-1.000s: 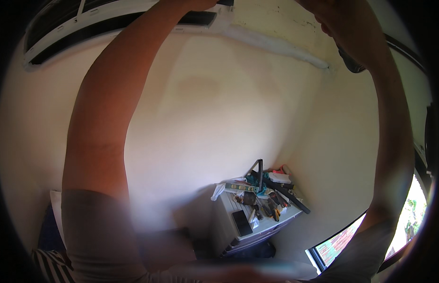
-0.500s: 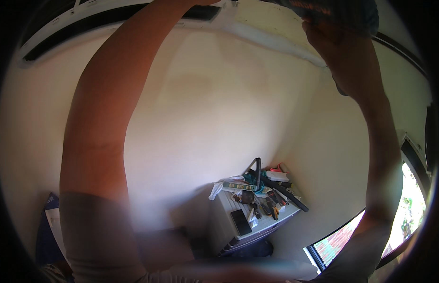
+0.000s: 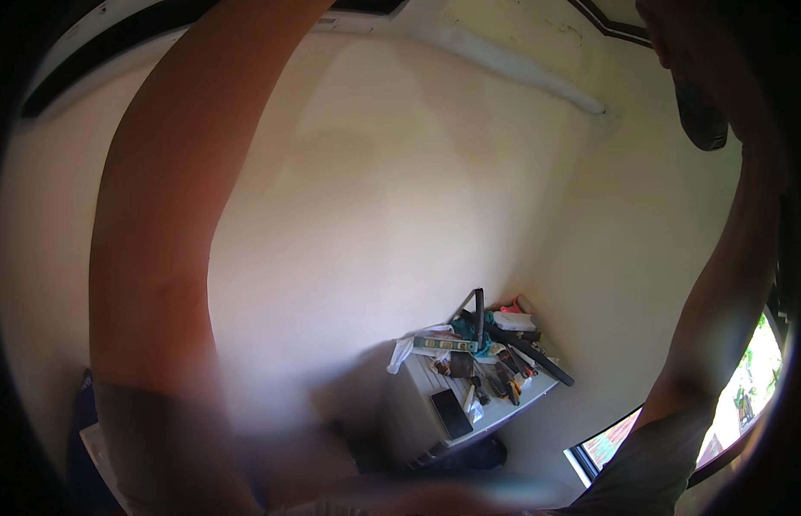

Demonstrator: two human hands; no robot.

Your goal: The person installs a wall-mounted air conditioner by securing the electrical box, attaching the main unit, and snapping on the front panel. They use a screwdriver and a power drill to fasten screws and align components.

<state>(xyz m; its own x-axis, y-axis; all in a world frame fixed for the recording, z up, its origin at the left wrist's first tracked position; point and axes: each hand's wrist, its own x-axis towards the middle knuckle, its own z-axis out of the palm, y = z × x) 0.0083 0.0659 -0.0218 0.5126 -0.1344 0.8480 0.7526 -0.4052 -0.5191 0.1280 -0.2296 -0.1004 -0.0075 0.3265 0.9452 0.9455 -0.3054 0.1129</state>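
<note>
My left forearm reaches up past the top edge, beside a long white housing with a black strip (image 3: 172, 19); the left hand itself is out of the picture. High at the far right, my right hand (image 3: 706, 52) is closed round the grip of a dark power drill. Only the bottom of the drill's handle (image 3: 702, 120) shows below the hand; its body is cut off by the dark rim. From the white housing a white wrapped pipe (image 3: 512, 64) runs right along the upper wall to the corner.
Below, a light cabinet (image 3: 409, 404) carries a phone (image 3: 452, 414), a spirit level (image 3: 443, 344), a black tube (image 3: 529, 353) and several hand tools (image 3: 508, 383). A window (image 3: 749, 378) stands at the lower right. A pale wall (image 3: 357, 215) fills the middle.
My right hand has swung right with the drill, away from the wrapped pipe, toward the picture's edge. My left hand, partly visible before, has slipped out past the top. The view has shifted slightly.
</note>
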